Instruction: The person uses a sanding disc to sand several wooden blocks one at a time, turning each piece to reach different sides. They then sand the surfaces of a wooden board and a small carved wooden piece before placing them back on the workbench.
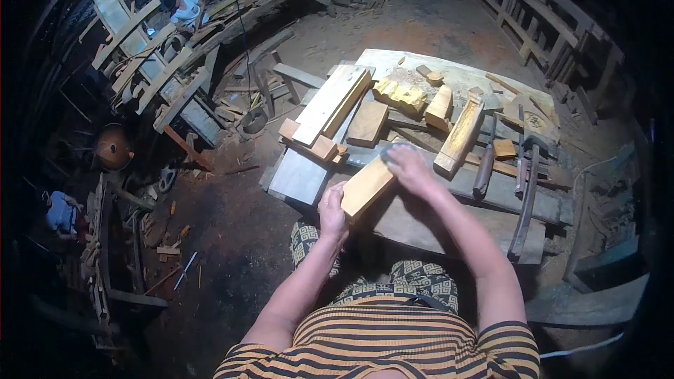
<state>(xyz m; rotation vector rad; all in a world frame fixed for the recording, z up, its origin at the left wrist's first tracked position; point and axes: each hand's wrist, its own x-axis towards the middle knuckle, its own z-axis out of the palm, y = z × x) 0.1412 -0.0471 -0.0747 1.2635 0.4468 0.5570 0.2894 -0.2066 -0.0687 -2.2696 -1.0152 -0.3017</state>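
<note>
A rectangular wooden block (366, 188) slants away from me at the near edge of the workbench. My left hand (333, 209) is closed around its near end. At the far end, my right hand (413, 170) presses down on the upper face, its fingers closed over a small dark grey piece (386, 152) that is too covered to name. Just beyond the block lie a brown wooden block (368, 123) and a long pale plank (333, 104). Right of my right hand lies a hollowed wooden piece (460, 135).
Chisel-like tools with dark handles (484, 172) and a long curved tool (526, 203) lie on the bench's right side. A rough yellow wood chunk (400, 95) lies farther back. Timber frames (533, 17) stand far right. Two people (188, 11) are at the left, away from the bench.
</note>
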